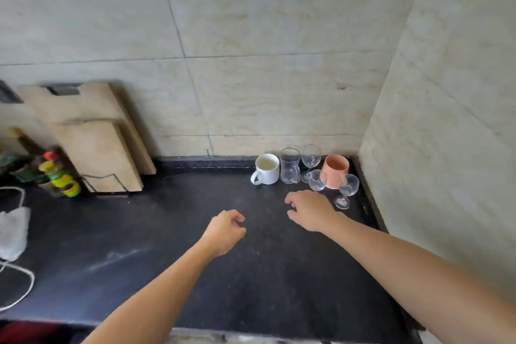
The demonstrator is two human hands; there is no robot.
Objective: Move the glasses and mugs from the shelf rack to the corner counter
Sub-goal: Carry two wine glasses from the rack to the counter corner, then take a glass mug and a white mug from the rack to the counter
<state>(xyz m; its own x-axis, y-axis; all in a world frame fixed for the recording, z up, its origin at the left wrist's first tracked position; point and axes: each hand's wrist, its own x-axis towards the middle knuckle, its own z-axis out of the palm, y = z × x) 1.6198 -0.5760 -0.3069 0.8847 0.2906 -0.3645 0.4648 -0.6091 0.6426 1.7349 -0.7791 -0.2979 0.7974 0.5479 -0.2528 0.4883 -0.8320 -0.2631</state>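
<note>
Dark worktop (pixel 167 260), 1 o'clock corner: three wine glasses (pixel 311 158), one white mug (pixel 267 169), one pink mug (pixel 335 170), one glass tankard (pixel 290 166). Over it left hand (pixel 224 232) and right hand (pixel 311 211) hover, fingers loosely curled, grip slack, empty.

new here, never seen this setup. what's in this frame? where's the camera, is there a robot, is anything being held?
There is no robot. A person does the task bare-handed, and the single picture comes from a wide-angle camera worn on their head, looking forward and down.

The left hand and the right hand hover over a dark counter. Both have loosely curled fingers and hold nothing.

In the corner stand a white mug, a clear glass mug, a pink cup and three wine glasses: back, middle and front.

At the left, wooden cutting boards lean in a wire holder beside some spice bottles. The shelf rack is not in view.
</note>
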